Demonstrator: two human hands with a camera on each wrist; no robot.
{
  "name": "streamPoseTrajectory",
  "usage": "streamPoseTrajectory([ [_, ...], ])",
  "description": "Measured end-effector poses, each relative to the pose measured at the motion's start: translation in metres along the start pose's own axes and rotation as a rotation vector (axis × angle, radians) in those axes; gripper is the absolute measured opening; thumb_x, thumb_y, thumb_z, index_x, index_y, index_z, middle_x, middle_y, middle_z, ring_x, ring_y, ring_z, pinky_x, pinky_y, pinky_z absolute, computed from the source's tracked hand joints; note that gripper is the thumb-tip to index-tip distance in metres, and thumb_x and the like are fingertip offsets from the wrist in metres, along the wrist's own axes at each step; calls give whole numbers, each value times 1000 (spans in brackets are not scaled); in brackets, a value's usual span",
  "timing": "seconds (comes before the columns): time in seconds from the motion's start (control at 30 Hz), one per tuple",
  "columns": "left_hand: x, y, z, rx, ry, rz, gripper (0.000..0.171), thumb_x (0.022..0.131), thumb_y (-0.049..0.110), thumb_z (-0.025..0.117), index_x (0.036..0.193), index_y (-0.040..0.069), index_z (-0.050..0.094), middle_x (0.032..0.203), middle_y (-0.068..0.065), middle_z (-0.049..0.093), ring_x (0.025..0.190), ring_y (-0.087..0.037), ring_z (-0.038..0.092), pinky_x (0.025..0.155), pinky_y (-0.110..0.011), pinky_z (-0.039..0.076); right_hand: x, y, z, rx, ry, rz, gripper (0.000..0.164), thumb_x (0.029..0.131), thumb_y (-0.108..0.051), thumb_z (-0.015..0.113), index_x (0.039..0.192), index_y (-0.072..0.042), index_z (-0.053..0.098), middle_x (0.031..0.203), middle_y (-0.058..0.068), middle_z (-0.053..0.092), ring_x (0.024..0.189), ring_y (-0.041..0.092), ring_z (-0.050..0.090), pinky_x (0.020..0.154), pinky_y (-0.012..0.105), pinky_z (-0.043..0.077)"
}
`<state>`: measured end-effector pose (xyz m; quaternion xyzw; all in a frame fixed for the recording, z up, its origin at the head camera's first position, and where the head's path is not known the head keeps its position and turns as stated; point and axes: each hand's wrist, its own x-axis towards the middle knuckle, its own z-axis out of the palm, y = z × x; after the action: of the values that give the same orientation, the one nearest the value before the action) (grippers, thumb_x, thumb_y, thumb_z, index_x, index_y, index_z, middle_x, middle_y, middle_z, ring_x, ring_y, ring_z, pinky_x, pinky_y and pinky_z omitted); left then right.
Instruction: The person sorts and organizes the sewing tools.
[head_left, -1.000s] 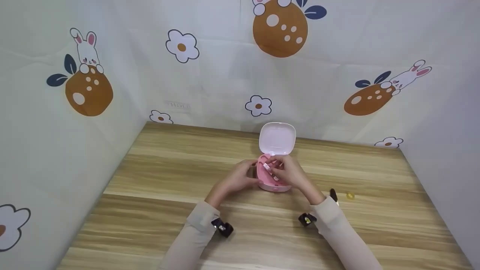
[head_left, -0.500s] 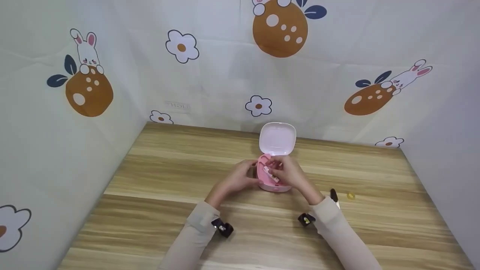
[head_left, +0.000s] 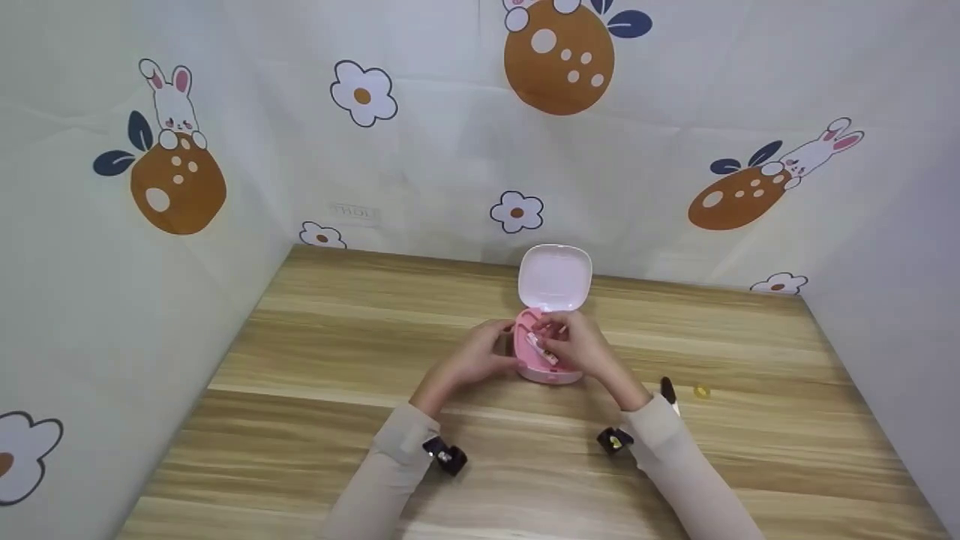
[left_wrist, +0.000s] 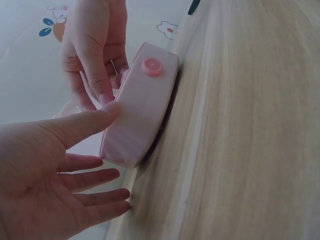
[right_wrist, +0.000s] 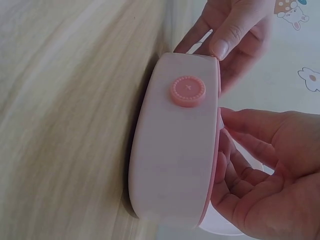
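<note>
Tabletop (head_left: 337, 337), pink case (right_wrist: 172, 142), black-handled tool (head_left: 668, 391), yellow piece (head_left: 701, 391)

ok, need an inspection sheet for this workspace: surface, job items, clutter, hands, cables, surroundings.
Surface: wood-grain table.
Job items: pink-and-white case, lid raised; white piece at its pink interior.
Clutter: black-handled item, partly hidden by the right sleeve; small yellow item beside it.
Left hand: thumb touching the case, other fingers straight.
Right hand: pinching the white piece.
Cables: nothing seen.
Surroundings: light backdrop printed with rabbits, fruit and flowers.
</note>
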<state>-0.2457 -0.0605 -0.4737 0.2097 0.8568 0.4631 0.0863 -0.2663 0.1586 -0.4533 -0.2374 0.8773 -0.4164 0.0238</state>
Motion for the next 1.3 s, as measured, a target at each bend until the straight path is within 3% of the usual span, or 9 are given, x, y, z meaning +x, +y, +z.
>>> streamPoseTrajectory([
  [0.67, -2, 2, 0, -5, 8, -6, 71, 91, 15, 83, 150, -6, 50, 151, -28, 54, 144, -43, 48, 124, -54, 36, -11, 1, -11, 32, 28, -31, 19, 88, 9, 74, 107, 9, 75, 93, 21, 76, 78, 16, 66, 68, 20, 55],
  [1.03, 1, 0, 1, -11, -5, -10, 71, 92, 15, 82, 152, -5, 50, 152, -27, 53, 146, -41, 47, 126, -52, 35, -20, 0, -20, 43, 40, -7, 20, 89, 12, 72, 108, 11, 73, 93, 25, 75, 79, 27, 69, 67, 18, 53],
  [1.3, 2, -1, 2, -20, -9, -10, 70, 93, 15, 82, 152, -4, 50, 152, -26, 53, 146, -41, 46, 126, -52, 34, -30, 1, -26, 41, 59, 1, 22, 88, 12, 71, 110, 10, 73, 94, 24, 75, 79, 26, 69, 68, 19, 54],
])
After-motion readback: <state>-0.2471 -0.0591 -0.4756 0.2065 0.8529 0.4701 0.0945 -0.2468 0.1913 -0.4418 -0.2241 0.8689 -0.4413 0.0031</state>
